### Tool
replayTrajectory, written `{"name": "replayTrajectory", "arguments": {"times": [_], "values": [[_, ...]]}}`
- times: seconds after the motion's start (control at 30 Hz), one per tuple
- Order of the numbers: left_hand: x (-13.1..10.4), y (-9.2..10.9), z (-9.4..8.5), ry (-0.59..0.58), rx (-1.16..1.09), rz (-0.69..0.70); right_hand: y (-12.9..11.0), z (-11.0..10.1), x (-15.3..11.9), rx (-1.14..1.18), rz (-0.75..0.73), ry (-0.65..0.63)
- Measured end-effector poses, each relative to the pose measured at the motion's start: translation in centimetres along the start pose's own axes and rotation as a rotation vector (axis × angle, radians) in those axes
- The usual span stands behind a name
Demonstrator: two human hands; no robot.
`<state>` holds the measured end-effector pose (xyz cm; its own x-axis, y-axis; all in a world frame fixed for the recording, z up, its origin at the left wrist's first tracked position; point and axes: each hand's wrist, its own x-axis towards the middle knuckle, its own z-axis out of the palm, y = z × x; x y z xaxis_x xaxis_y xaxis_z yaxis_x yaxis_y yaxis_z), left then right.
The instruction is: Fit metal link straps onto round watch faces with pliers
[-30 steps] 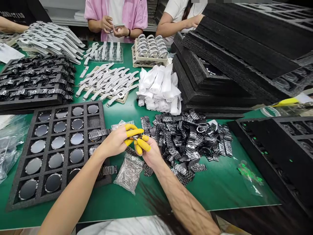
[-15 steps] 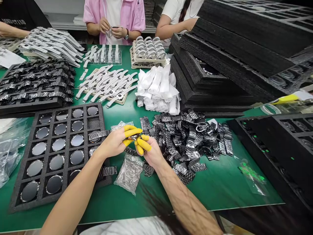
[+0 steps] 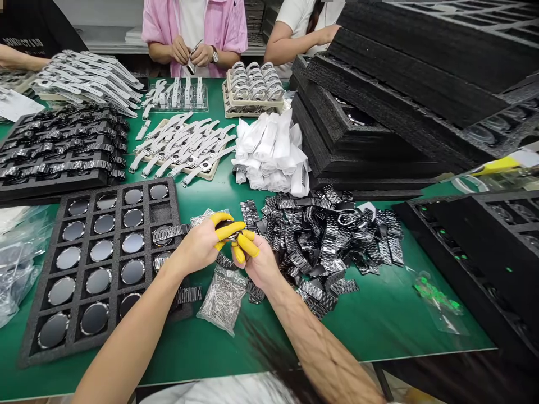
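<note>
Both my hands, with yellow finger cots on several fingertips, meet above the green table. My left hand [image 3: 202,241] is closed around one side of a watch [image 3: 231,237], which is mostly hidden by the fingers. The fingers of my right hand [image 3: 261,261] pinch its other side. Beneath them lies a clear bag of small metal pins [image 3: 223,300]. To the left, a black foam tray [image 3: 81,285] holds round watch heads with dark faces, and a metal link band [image 3: 170,232] sticks out over its right side. Right of my hands is a heap of black link bands [image 3: 311,241].
Behind lie white-strapped watches [image 3: 185,143] and a white wrapped bundle pile [image 3: 272,148]. Stacked black foam trays [image 3: 379,151] rise at the right. A bag of green bits [image 3: 438,294] sits near the right edge. Co-workers sit opposite; one in pink [image 3: 233,28] handles a watch.
My hands stay together on the watch, with fingers shifted slightly. The co-worker in pink has raised and tilted the item they hold.
</note>
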<state>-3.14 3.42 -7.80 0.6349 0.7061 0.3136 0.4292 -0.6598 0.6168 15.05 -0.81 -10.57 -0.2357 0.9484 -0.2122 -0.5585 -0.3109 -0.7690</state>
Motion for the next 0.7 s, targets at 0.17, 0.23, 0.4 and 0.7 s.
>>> {"name": "replayTrajectory", "arguments": {"times": [0.17,0.23,0.4,0.7], "values": [[-0.1,0.6,-0.1,0.011,-0.097,0.053,0.0,0.3,-0.2,0.043,0.005,0.034],[-0.1,0.7,-0.1,0.002,-0.113,0.061,0.0,0.4,-0.3,0.071,0.021,0.040],[-0.1,1.0,0.3,0.041,-0.120,0.029,0.2,0.7,-0.4,0.057,-0.002,0.056],[0.3,1.8,1.0,0.101,-0.181,-0.019,0.8,0.8,-0.3,0.038,-0.022,0.037]]}}
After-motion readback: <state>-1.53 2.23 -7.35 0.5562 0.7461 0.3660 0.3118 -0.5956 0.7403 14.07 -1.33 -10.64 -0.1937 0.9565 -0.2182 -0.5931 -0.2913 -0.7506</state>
